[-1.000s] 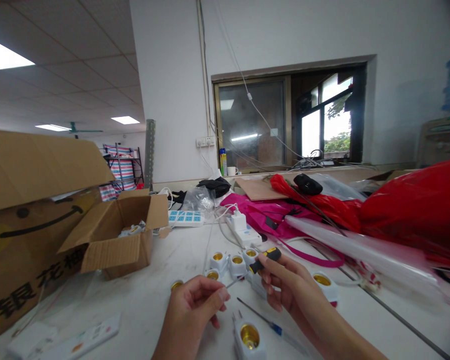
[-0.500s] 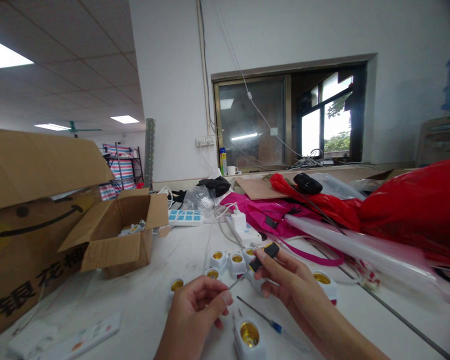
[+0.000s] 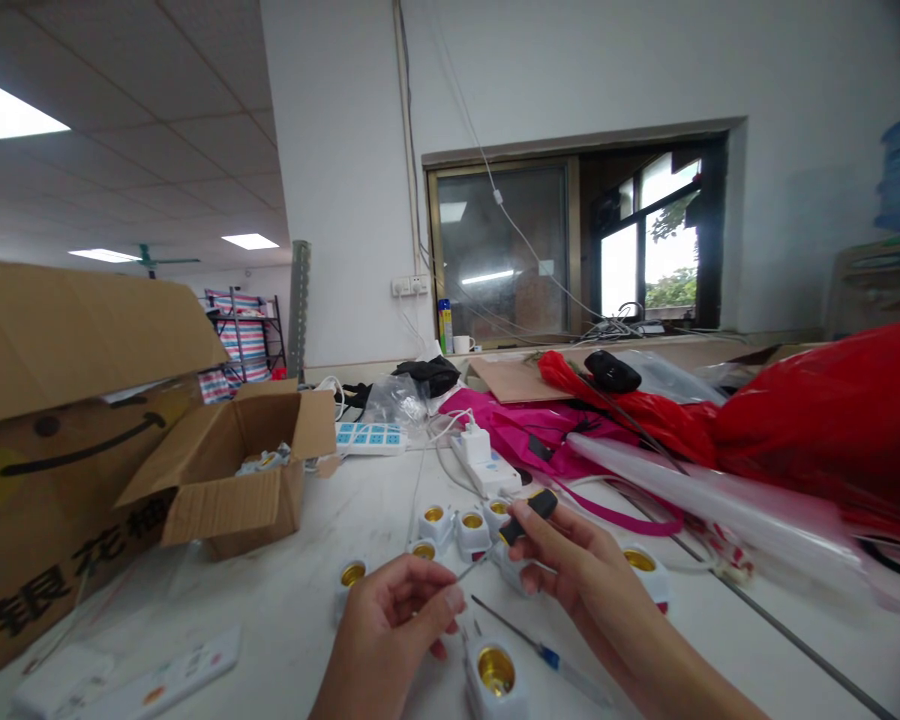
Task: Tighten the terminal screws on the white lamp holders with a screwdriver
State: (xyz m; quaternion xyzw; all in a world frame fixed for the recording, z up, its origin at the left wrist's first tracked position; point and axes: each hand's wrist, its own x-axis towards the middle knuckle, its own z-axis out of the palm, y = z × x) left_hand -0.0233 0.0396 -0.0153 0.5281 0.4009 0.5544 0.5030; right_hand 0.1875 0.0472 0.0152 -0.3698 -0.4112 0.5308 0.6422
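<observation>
Change: both hands holding position, barely shifting since a second ago.
Right hand [image 3: 570, 575]: grip grasping the screwdriver [image 3: 511, 530].
Left hand [image 3: 397, 615]: grip pinching the screwdriver's tip.
Small box [image 3: 232, 480]: lying open, holding white sockets.

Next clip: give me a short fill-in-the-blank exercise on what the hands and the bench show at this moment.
1. The right hand grips a small ____ with a black and yellow handle.
2. The left hand pinches that tool's thin metal ____.
3. The white lamp sockets on the table have ____-coloured metal insides.
4. The small cardboard box left of the hands stands ____.

Missing words: screwdriver; shaft; brass; open
</observation>
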